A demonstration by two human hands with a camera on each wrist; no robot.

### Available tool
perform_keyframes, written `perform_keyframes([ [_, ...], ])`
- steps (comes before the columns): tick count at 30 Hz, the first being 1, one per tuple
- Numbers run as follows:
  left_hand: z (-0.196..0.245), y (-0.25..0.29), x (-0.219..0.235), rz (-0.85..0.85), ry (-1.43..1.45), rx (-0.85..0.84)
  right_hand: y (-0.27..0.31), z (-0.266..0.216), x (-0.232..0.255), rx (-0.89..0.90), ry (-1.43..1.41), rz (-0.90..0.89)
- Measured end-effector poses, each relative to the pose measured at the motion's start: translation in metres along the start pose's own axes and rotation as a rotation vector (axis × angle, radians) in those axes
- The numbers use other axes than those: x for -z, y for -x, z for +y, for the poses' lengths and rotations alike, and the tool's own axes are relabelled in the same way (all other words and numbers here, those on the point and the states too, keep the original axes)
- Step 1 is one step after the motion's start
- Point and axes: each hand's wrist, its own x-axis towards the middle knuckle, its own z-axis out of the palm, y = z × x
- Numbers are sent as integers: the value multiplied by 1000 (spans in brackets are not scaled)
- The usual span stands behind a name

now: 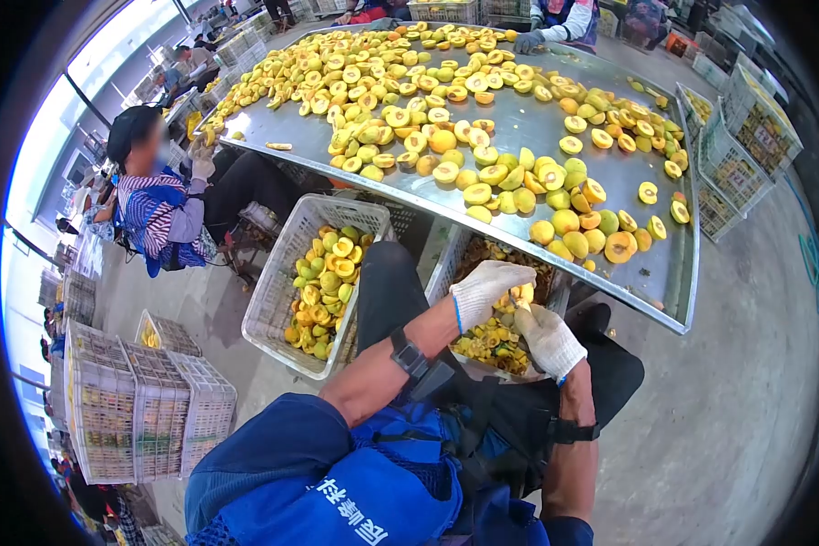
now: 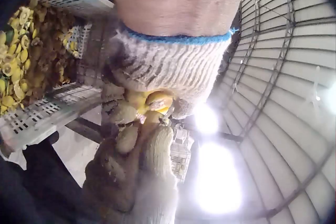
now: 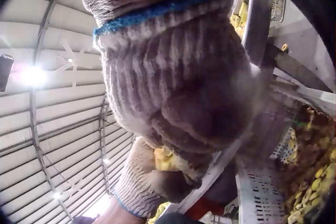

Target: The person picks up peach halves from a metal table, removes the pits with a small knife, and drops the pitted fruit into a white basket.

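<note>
Both hands wear pale knitted gloves and meet at one yellow-orange fruit piece (image 1: pixel 521 293) (image 2: pixel 159 100) (image 3: pixel 165 159). My left hand (image 1: pixel 491 289) (image 2: pixel 165 69) (image 3: pixel 143 176) holds it between curled fingers. From the other side, my right hand (image 1: pixel 551 341) (image 2: pixel 139 169) (image 3: pixel 181 82) grips at the same fruit, its thumb against it in the left wrist view. Whether a small tool is in the right hand cannot be told. Below the hands stands a crate (image 1: pixel 444 269) (image 2: pixel 31 124) (image 3: pixel 252 192) with yellow pieces and brown scraps.
A metal table (image 1: pixel 519 127) bears many halved and whole fruits (image 1: pixel 364 91). Left of my legs stands a white crate (image 1: pixel 268 296) of fruit halves. Stacked crates stand at the far left (image 1: pixel 136 409) and right (image 1: pixel 737 164). A seated person (image 1: pixel 168 209) is at the left, another (image 1: pixel 564 23) across the table.
</note>
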Motion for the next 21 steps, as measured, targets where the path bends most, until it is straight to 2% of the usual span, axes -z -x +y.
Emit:
perform_keyframes([
  [2,-1,-1,-1,-19,5,11,-1,-3,2,-5,1,2],
  [4,-1,-3,-4,55,132,89,5,-19,6,-14,184,22],
  [5,0,-5,-4,56,132,89,7,-23,8,-14,184,21],
  [7,9,-9,-4,86,457,435,9,-26,9,35,218,69],
  [8,8,-11,-4,86,458,438,8,-23,10,33,217,67],
  [10,6,-16,-4,83,721,543,6,-18,13,83,284,101],
  [11,4,-15,-6,84,724,544,6,-15,14,81,286,98],
  [13,1,-9,-11,75,463,296,6,-14,14,113,338,121],
  [14,1,-10,-10,76,463,297,4,-9,11,113,338,120],
  [16,-2,-12,-8,140,697,370,4,-7,1,296,262,129],
  [18,-5,-17,-9,180,654,339,1,-7,8,293,284,114],
  [20,-1,-9,-10,150,354,-89,3,-15,9,235,175,121],
  [21,39,-12,-9,217,857,398,2,-12,10,248,118,126],
])
